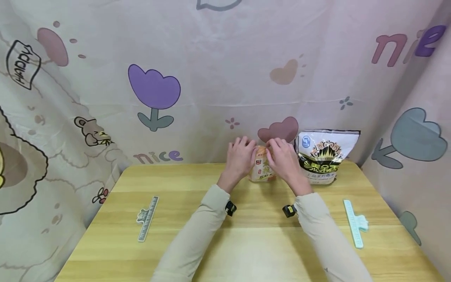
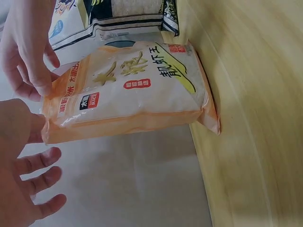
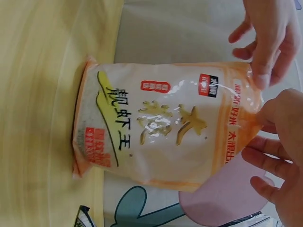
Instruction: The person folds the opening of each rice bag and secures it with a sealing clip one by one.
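Observation:
A small orange-and-white bag of rice [image 1: 261,168] stands upright at the table's back edge, its printed front toward me. My left hand [image 1: 240,157] pinches its upper left corner, and in the left wrist view the other fingers [image 2: 43,178] are spread apart. At the upper right corner, my right hand [image 1: 284,159] pinches the bag's top edge. Seen from the right wrist, both thumbs lie close together along the orange top of the bag [image 3: 156,123]. The fingertips behind the bag are partly hidden.
Just right of the hands stands a larger white-and-black rice bag [image 1: 318,156]. A grey sealing clip [image 1: 148,219] lies on the wooden table [image 1: 246,250] at left, a mint-green clip [image 1: 353,223] at right. A patterned curtain [image 1: 211,78] hangs behind the table.

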`<state>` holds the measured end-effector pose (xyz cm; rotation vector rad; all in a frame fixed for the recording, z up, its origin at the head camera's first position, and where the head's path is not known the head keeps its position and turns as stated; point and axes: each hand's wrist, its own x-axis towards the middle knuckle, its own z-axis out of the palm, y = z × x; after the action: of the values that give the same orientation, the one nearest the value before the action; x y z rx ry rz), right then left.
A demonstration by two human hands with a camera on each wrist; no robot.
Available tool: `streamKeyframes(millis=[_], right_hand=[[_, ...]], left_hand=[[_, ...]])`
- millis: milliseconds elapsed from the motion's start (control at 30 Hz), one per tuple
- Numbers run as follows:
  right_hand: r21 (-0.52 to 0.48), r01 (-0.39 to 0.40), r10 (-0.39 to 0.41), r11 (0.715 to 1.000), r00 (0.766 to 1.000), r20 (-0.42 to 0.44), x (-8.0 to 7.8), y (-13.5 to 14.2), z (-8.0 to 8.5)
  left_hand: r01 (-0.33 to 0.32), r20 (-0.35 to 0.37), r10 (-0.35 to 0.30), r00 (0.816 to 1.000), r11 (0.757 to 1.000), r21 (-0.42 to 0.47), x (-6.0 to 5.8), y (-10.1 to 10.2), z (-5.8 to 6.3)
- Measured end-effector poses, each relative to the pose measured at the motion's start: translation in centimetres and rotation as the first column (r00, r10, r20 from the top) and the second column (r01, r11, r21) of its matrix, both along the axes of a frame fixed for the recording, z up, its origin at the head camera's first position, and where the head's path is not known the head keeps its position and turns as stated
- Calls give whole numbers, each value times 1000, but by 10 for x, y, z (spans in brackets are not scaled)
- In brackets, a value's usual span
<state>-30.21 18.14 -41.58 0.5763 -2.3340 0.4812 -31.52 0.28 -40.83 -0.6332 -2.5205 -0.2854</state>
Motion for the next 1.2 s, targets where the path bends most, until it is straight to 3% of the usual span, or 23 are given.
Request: streamKeyframes(millis=[167,467,633,900,1200], right_hand=[[2,-24,24,1000,999,-27,1,-6,-2],[17,-53,53,998,998,-41,4,-14,-4],[10,-59,59,998,997,-51,13,-17,-10],[-34,-72,70,997,997,-44,29,-22,-16],[-75,-118,112,990,991,-72,47,-40,-18]], left_hand=[[-18,-56,19,998,1000,2,3,-3,-2],[16,-122,-13,992,1000,22,9,-15,-7],[35,-104,-32,994,999,28,18,-18,-14],[61,-150,-49,987,995,75,30,-24,-22],[82,-153,-61,986,988,131,53,-43,-21]])
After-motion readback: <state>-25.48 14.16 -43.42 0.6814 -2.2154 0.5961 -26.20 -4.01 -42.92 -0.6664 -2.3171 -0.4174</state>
